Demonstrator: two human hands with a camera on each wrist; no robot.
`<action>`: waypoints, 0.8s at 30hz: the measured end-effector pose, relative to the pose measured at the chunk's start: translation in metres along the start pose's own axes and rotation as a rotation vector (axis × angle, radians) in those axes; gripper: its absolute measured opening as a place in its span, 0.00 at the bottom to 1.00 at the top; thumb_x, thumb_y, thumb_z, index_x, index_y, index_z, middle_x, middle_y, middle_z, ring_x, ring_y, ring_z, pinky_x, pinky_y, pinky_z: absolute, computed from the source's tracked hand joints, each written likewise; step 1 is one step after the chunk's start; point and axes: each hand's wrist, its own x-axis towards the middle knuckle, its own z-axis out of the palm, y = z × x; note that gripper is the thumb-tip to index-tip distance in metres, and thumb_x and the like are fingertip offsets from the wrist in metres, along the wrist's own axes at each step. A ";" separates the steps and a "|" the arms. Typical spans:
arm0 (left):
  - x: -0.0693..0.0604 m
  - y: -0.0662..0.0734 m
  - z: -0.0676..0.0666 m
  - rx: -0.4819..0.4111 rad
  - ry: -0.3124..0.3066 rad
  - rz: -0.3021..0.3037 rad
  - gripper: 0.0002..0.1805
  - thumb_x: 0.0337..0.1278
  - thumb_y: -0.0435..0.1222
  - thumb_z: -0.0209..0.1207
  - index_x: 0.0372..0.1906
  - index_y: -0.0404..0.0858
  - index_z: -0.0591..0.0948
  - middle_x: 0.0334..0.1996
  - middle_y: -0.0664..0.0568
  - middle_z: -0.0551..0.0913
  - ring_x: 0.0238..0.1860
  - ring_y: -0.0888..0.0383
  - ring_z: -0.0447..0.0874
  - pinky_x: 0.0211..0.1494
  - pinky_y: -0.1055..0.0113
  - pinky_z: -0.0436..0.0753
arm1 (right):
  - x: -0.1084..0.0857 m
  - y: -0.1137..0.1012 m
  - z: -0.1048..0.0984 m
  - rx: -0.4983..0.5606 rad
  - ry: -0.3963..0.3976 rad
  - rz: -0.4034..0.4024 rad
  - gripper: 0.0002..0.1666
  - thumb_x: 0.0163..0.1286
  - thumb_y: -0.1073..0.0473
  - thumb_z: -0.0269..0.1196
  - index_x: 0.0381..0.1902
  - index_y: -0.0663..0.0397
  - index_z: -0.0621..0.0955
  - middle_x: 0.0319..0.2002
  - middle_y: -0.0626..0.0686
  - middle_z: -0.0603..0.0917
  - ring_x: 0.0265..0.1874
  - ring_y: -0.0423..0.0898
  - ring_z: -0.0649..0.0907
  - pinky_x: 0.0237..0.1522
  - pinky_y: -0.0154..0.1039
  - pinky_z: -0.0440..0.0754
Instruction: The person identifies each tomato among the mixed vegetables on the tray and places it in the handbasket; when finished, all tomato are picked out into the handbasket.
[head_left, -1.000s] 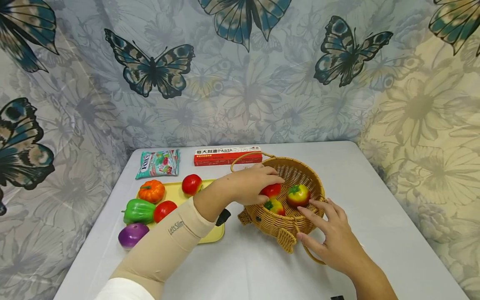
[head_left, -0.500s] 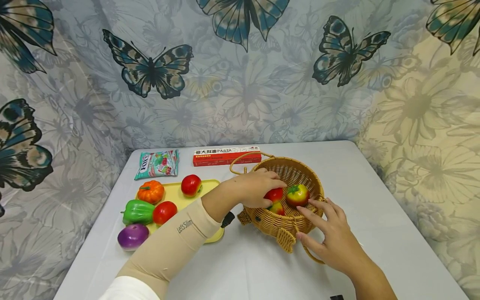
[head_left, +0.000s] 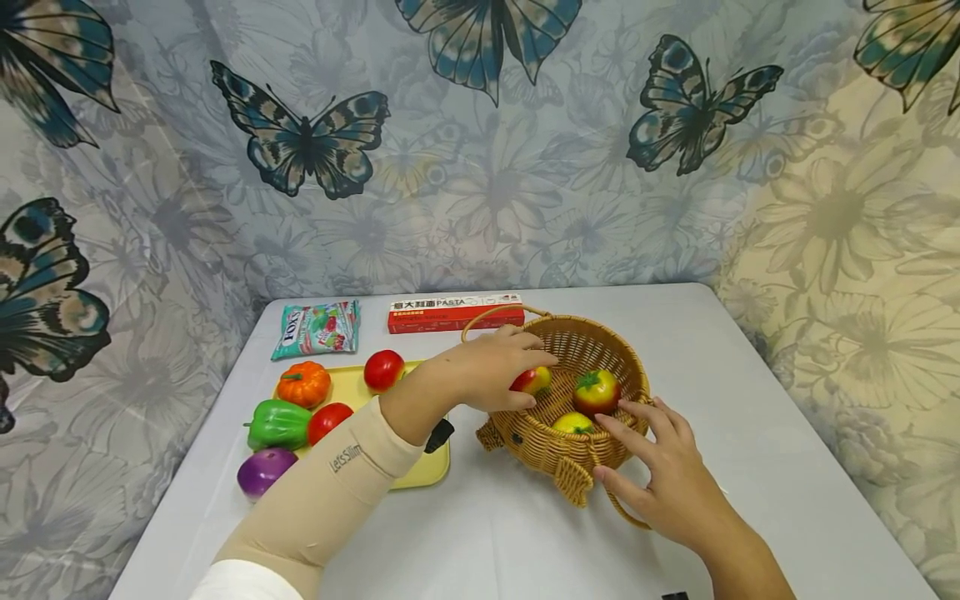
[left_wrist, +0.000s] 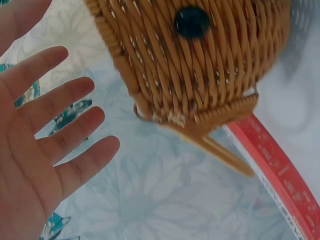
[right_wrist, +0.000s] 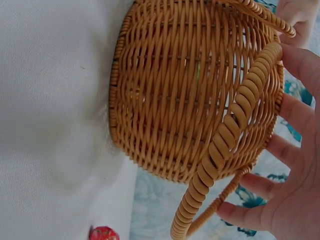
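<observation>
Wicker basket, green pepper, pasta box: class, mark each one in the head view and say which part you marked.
Wicker basket (head_left: 542, 448): head view, front outer wall.
Green pepper (head_left: 277, 425): head view, middle of its body.
Pasta box (head_left: 448, 320): head view, red front face.

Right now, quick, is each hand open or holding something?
Left hand: open, over a fruit in the basket.
Right hand: open, touching the basket.

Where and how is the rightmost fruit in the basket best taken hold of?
Likely by its rounded sides, from above: the fruit sits with its green top upward, and the basket walls it in, hampering a sideways approach.
</observation>
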 end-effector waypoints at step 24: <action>-0.047 -0.079 0.029 -0.100 0.030 -0.244 0.36 0.66 0.53 0.64 0.76 0.53 0.69 0.75 0.51 0.67 0.77 0.46 0.59 0.78 0.44 0.62 | 0.000 -0.001 0.001 0.014 0.012 -0.003 0.38 0.60 0.44 0.75 0.68 0.35 0.78 0.70 0.56 0.68 0.72 0.73 0.58 0.54 0.83 0.66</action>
